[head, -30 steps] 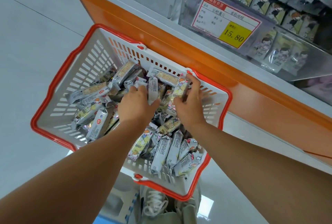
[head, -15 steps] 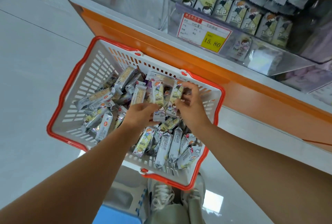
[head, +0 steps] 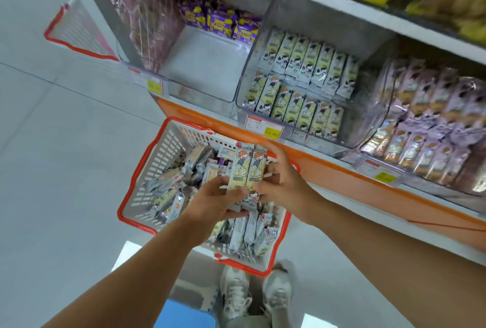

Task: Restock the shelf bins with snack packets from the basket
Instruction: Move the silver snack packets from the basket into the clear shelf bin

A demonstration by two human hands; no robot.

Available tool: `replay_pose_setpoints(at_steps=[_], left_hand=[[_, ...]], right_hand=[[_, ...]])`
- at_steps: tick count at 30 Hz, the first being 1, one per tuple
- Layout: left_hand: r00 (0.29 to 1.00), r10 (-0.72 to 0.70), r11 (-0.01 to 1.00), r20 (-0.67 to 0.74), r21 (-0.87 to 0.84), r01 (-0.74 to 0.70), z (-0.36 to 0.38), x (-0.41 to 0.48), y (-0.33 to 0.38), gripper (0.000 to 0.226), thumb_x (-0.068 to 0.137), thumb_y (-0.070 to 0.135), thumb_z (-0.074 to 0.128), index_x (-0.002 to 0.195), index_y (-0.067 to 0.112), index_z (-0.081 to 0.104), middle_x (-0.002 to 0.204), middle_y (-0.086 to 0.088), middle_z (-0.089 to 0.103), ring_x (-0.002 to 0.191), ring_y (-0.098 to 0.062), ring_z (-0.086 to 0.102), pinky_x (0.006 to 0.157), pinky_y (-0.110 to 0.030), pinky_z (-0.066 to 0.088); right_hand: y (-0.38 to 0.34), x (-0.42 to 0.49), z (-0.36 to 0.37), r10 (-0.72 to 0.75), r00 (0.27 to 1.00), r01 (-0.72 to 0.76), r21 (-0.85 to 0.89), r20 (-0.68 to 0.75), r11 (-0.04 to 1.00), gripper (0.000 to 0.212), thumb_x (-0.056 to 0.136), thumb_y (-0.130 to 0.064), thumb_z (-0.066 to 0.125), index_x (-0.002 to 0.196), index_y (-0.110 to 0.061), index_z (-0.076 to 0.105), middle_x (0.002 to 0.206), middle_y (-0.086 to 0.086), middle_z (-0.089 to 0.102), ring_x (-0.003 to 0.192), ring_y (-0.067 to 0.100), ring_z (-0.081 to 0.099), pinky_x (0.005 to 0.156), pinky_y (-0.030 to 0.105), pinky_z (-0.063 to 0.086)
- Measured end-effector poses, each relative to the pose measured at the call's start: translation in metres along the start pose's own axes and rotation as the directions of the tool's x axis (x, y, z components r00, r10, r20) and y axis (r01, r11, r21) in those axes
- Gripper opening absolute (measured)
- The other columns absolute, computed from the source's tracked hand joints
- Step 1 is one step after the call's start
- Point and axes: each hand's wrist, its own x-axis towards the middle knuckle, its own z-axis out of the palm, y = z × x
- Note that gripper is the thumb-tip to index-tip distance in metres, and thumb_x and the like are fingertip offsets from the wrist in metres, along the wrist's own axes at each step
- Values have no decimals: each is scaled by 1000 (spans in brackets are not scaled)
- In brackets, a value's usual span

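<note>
A white basket with a red rim (head: 147,170) stands below the shelf, full of silvery snack packets (head: 244,233). Above its far side both my hands hold a small bundle of yellow-green packets with a cartoon child (head: 246,170), standing upright. My left hand (head: 215,203) grips the bundle's lower end from the left. My right hand (head: 282,180) grips it from the right. Straight above, a clear shelf bin (head: 243,109) holds two rows of the same yellow-green packets (head: 297,83).
To the left of that bin is a clear bin (head: 205,70) with purple packets (head: 223,22) at its back. Pink packets (head: 426,128) fill the bin on the right. An orange shelf edge (head: 368,185) runs below. A second basket (head: 76,33) stands far left. My shoes (head: 255,293) are under the basket.
Both hands have lifted out of the basket's pile with a bundle of yellow-green packets. My view has tilted up, bringing the shelf bins into sight.
</note>
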Motion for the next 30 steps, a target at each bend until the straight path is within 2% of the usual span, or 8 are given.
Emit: replay_pose_setpoints(at_steps=[6, 10, 13, 16, 19, 24, 26, 30], left_hand=[[992, 100, 984, 73, 137, -110, 32, -25, 37, 13, 86, 5, 69, 97, 3, 62, 88, -8, 72, 78, -24, 71, 62, -23, 56], [981, 144, 966, 134, 194, -168, 52, -24, 59, 9, 86, 2, 68, 89, 6, 60, 66, 4, 69, 71, -17, 70, 66, -30, 61], [972, 180, 954, 148, 213, -210, 66, -18, 76, 6, 86, 2, 68, 89, 3, 63, 75, -3, 69, 72, -19, 69, 69, -32, 61], [967, 227, 939, 118, 236, -249, 79, -7, 89, 9, 87, 5, 68, 82, 9, 62, 71, 0, 69, 71, -19, 67, 62, -24, 59], [960, 249, 934, 127, 230, -273, 93, 4, 99, 5, 89, 8, 67, 85, 7, 64, 83, -5, 71, 85, -24, 68, 69, -27, 61], [960, 271, 880, 71, 386, -277, 102, 22, 111, 21, 91, 28, 66, 93, 9, 57, 105, -12, 66, 97, -26, 66, 70, -23, 55], [947, 314, 809, 70, 502, -305, 100, 32, 111, 29, 93, 32, 62, 102, 5, 62, 107, -16, 67, 93, -25, 63, 79, -30, 51], [950, 306, 859, 58, 413, -302, 107, 52, 106, 10, 95, 10, 59, 101, 5, 64, 100, -16, 68, 89, -31, 66, 83, -36, 59]], right_hand=[[-52, -24, -21, -58, 991, 59, 9, -121, 998, 47, 92, -32, 63, 131, -36, 37, 126, 9, 50, 99, 8, 63, 71, 32, 59], [-69, -17, -36, -214, 961, 195, -116, -175, 974, 48, 93, -30, 63, 135, -39, 41, 122, -31, 40, 113, 11, 52, 87, 26, 45], [-77, -5, -51, -297, 939, 277, -128, -175, 952, 40, 91, -29, 65, 124, -48, 53, 140, -16, 45, 131, 13, 44, 102, 30, 43], [-85, 5, -67, -354, 912, 319, -184, -208, 930, 38, 94, -25, 62, 127, -42, 52, 150, -10, 38, 137, 7, 33, 103, 15, 35], [-88, 20, -78, -426, 877, 357, -292, -222, 887, 41, 96, -27, 59, 136, -34, 52, 148, -4, 41, 139, 13, 35, 113, 33, 34], [-92, 35, -93, -460, 826, 354, -335, -326, 873, 26, 97, -14, 57, 121, -18, 66, 122, -5, 61, 105, -8, 54, 87, 1, 40], [-91, 41, -103, -438, 810, 323, -327, -389, 888, 22, 96, -10, 57, 113, -16, 71, 114, -5, 64, 103, 1, 56, 83, -3, 39], [-82, 57, -108, -382, 846, 267, -325, -372, 907, 20, 95, -12, 59, 110, -16, 71, 120, 0, 65, 112, 11, 56, 101, 16, 41]])
